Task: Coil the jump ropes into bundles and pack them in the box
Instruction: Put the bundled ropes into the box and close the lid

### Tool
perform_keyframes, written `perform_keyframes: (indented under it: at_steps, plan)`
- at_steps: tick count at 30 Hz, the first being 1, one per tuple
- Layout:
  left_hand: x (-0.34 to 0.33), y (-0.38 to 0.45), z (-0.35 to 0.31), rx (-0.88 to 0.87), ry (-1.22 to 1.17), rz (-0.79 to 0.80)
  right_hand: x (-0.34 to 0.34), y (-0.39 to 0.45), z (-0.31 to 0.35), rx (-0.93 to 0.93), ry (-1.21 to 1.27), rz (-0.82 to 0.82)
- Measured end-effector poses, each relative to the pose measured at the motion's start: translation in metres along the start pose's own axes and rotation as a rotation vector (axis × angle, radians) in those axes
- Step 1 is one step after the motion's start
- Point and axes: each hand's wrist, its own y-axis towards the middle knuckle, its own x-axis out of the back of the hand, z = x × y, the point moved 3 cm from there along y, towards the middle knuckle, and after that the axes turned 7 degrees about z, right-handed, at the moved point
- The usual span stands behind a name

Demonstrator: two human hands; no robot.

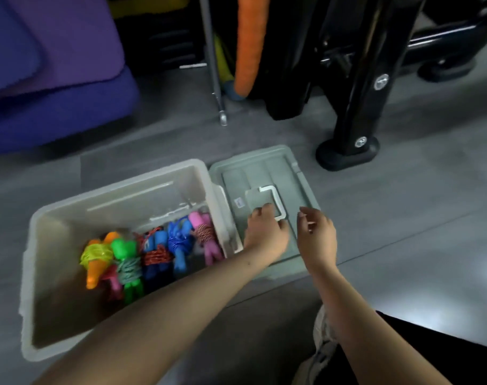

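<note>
Left hand (266,234) and right hand (317,234) over lid (264,173), fingers loosely curled, gripping nothing; left touches handle (275,200). Coiled ropes (153,251) already in box (120,187). Packing looks done; next likely lid onto box.

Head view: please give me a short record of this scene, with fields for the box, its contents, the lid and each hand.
box: translucent white plastic box on the grey floor, open
contents: coiled jump rope bundles in orange, green, blue and pink, side by side
lid: grey plastic lid with white handle, flat on the floor, right of the box
left hand: left hand over the lid, at the handle
right hand: right hand above the lid, holding nothing
</note>
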Motion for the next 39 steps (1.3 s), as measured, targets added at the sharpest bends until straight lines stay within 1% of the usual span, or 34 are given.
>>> perform_keyframes:
  at_steps: [2, 4, 7, 11, 16, 18, 21, 23, 26, 30, 32, 36, 39]
  plan:
    - [-0.024, 0.029, 0.003, 0.188, 0.034, 0.052, 0.003, 0.017, -0.03, -0.139, 0.036, -0.005]
    - [-0.049, 0.051, 0.01, 0.275, 0.097, 0.079, 0.001, 0.026, -0.059, -0.293, 0.068, 0.0]
    - [-0.087, 0.069, 0.021, 0.256, 0.175, 0.07, -0.002, 0.03, -0.093, -0.432, 0.064, 0.012]
    - [-0.121, 0.067, 0.042, 0.216, 0.192, 0.0, -0.015, 0.039, -0.13, -0.516, 0.114, 0.055]
    - [-0.134, 0.054, 0.061, 0.065, 0.172, -0.07, -0.017, 0.053, -0.147, -0.575, 0.176, -0.04]
    - [-0.131, 0.053, 0.063, 0.058, 0.149, -0.056, -0.014, 0.053, -0.149, -0.591, 0.161, -0.061]
    - [-0.124, 0.049, 0.063, 0.055, 0.104, -0.022, -0.009, 0.044, -0.141, -0.579, 0.271, -0.116]
    - [-0.117, 0.044, 0.058, 0.045, 0.032, -0.007, -0.002, 0.032, -0.129, -0.565, 0.331, -0.155]
    - [-0.099, 0.03, 0.045, 0.046, -0.066, -0.017, 0.015, 0.016, -0.11, -0.505, 0.307, -0.178]
    - [-0.077, 0.002, 0.015, 0.003, -0.067, -0.024, 0.062, -0.008, -0.087, -0.507, 0.267, -0.228]
    - [-0.067, -0.015, -0.001, -0.011, -0.037, -0.06, 0.092, -0.025, -0.079, -0.526, 0.271, -0.248]
    - [-0.046, -0.057, -0.033, -0.04, 0.146, -0.202, 0.146, -0.057, -0.057, -0.529, 0.307, -0.27]
    - [-0.028, -0.093, -0.051, -0.085, 0.275, -0.289, 0.173, -0.081, -0.036, -0.49, 0.36, -0.269]
